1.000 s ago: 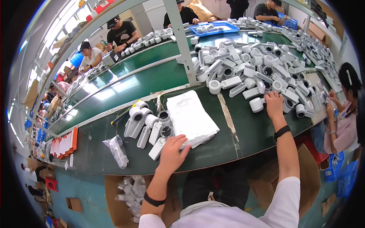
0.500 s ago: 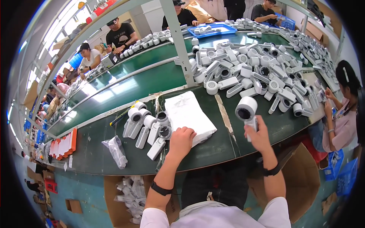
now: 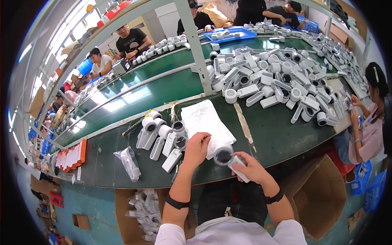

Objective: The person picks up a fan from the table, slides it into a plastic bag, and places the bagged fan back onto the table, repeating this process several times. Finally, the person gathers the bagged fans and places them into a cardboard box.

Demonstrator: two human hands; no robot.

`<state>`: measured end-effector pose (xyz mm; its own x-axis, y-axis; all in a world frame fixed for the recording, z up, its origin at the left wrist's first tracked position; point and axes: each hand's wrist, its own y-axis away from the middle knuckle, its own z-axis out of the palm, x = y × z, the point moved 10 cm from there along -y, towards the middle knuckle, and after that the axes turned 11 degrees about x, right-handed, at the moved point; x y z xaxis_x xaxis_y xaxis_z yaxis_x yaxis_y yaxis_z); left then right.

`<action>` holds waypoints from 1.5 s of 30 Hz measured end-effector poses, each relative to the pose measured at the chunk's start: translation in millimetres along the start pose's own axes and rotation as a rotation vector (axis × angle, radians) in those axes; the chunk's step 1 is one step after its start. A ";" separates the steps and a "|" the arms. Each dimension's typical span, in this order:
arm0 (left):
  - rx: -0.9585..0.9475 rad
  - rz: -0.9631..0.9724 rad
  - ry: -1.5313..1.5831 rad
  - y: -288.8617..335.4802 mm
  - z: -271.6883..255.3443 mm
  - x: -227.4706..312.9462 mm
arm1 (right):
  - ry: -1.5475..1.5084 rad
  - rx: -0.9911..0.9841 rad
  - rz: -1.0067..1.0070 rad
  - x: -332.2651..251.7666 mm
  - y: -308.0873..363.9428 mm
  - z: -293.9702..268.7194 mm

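Note:
My right hand (image 3: 252,168) is closed around the handle of a white handheld fan (image 3: 223,156). The fan's round head, with its dark front, points left and is slightly blurred. My left hand (image 3: 197,150) is pinched at the near left edge of a stack of thin white plastic bags (image 3: 206,118), seemingly on the top bag; its fingertips are partly hidden. The fan's head is just right of that hand, over the near edge of the stack. Left of the stack lies a small group of fans (image 3: 163,141). Further left is a bagged fan (image 3: 128,163).
A large heap of fans (image 3: 273,77) covers the right of the green table (image 3: 212,171). A metal post (image 3: 200,61) rises beyond the stack. Open cardboard boxes stand below, one (image 3: 318,196) right, another holding bagged fans (image 3: 143,212) left. A co-worker (image 3: 367,118) sits at right.
My right hand has brought the fan left and toward me, tilting its head leftward. My left hand has shifted slightly, its fingers now pinched at the bag stack's edge.

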<state>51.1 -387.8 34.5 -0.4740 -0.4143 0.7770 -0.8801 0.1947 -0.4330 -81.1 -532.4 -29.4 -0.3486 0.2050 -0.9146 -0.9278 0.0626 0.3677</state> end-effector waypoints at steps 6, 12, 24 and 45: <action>-0.044 -0.053 0.013 -4.3 -3.2 -2.1 | 0.394 -0.117 -0.015 -10.8 -15.3 12.6; -0.092 -0.055 0.003 -5.1 -6.0 -5.7 | 0.661 -0.158 -0.033 -33.8 -38.3 16.5; -0.056 -0.009 0.023 -3.7 -12.5 6.4 | 0.750 0.058 -0.206 -43.0 -47.0 9.4; 0.018 0.100 0.064 11.8 -11.3 19.2 | 0.178 0.140 -0.040 -24.1 -36.0 4.2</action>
<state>31.3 -383.5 49.5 -0.5609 -0.3363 0.7565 -0.8278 0.2162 -0.5177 -38.7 -535.5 -19.9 -0.3414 0.0246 -0.9396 -0.9181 0.2052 0.3390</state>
